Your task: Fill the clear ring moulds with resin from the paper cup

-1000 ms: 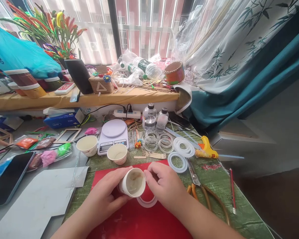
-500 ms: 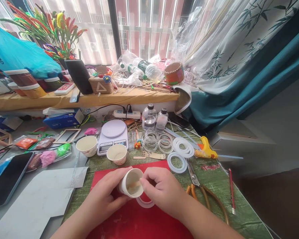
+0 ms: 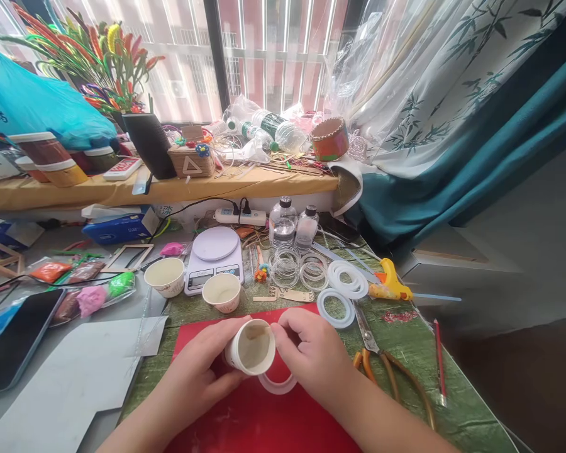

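Observation:
My left hand (image 3: 217,355) is wrapped round a white paper cup (image 3: 253,357), tilted so its mouth faces me. Pinched at the cup's right rim, the fingers of my right hand (image 3: 306,352) hold a thin wooden stick (image 3: 263,331) that reaches inside; most of it is hidden or blurred. Under the hands lies a red sheet (image 3: 264,425), with a pale ring mold (image 3: 279,385) on it, partly covered by the cup and my right hand. Beyond the cup stand a second paper cup (image 3: 221,294) and a third paper cup (image 3: 165,278).
A digital scale (image 3: 214,258) and two clear bottles (image 3: 283,221) stand further back. Clear rings (image 3: 314,272) and white ring molds (image 3: 347,280) lie to the right, near scissors (image 3: 368,333), a yellow glue gun (image 3: 390,281) and a red pencil (image 3: 438,362). A phone (image 3: 21,340) is at left.
My right hand has shifted slightly right, and the stick has moved from low in the cup up toward the upper right of its inner wall. The left hand stays put.

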`<state>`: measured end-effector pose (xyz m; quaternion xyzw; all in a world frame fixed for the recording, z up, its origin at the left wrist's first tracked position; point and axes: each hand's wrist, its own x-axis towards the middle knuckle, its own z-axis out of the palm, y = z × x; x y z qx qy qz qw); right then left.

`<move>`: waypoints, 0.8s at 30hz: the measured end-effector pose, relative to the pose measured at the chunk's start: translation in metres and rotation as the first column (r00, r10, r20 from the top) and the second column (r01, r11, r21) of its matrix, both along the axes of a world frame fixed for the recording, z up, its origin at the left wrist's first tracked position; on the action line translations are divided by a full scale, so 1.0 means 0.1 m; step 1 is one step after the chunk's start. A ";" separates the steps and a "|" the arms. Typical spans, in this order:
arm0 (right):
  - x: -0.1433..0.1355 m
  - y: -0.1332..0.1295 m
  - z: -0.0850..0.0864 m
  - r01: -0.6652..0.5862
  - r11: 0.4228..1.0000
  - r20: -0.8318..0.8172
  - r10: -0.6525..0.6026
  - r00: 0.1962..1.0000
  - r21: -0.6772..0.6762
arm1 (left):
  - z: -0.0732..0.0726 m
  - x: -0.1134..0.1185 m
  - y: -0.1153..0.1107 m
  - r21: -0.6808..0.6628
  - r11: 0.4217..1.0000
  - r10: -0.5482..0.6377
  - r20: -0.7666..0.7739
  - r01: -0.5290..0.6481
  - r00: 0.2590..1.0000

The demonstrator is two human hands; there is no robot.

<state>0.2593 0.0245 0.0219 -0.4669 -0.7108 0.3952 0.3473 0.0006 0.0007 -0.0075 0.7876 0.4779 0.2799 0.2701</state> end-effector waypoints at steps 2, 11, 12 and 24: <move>0.01 0.01 0.01 -0.038 0.999 -0.007 0.038 0.999 0.008 | 0.00 0.00 0.00 0.000 1.000 0.001 -0.001 -0.001 1.000; 0.00 -0.02 0.00 -0.011 0.994 -0.028 0.008 1.000 -0.107 | 0.01 0.00 0.01 0.002 1.000 0.002 -0.003 -0.002 1.000; -0.01 -0.02 0.00 -0.010 0.995 -0.033 0.007 0.999 -0.103 | 0.01 0.00 0.01 0.002 1.000 0.003 -0.003 -0.003 1.000; 0.00 0.01 -0.04 -0.044 0.985 -0.029 0.040 0.999 -0.169 | 0.00 -0.01 0.01 0.003 1.000 0.001 -0.001 -0.001 1.000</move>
